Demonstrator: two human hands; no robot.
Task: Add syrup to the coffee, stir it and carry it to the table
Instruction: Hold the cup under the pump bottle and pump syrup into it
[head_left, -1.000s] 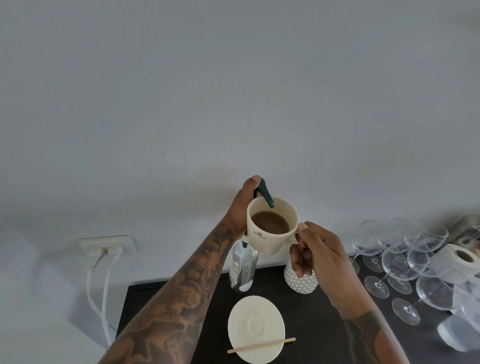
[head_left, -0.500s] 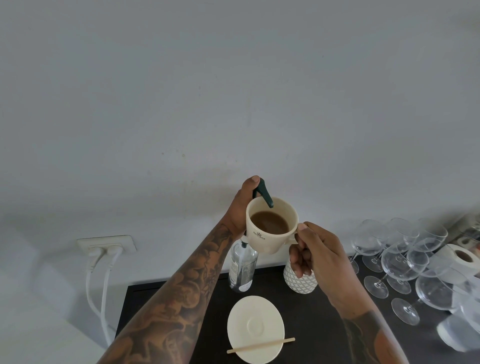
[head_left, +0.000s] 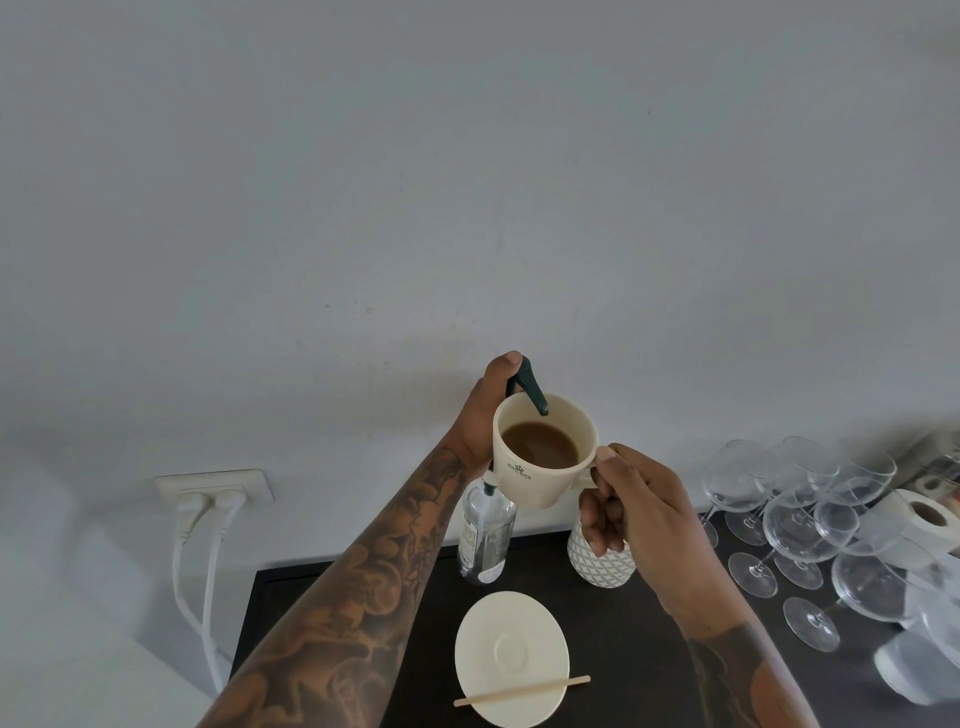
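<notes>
My right hand (head_left: 631, 514) pinches the handle of a cream cup of coffee (head_left: 540, 454), lifted above the counter. The dark green pump nozzle (head_left: 532, 387) of a clear syrup bottle (head_left: 485, 530) hangs over the cup's rim. My left hand (head_left: 480, 410) sits on the pump head, largely hidden behind the cup, with one fingertip over the top. Below, a cream saucer (head_left: 511, 657) lies on the dark counter (head_left: 623, 623) with a wooden stir stick (head_left: 522, 691) across its near edge.
A white patterned ceramic cup (head_left: 600, 564) stands right of the bottle. Several wine glasses (head_left: 795, 519) crowd the right side, with a paper roll (head_left: 924, 517) behind them. A wall socket (head_left: 213, 488) with two white plugs is at the left. The grey wall is close behind.
</notes>
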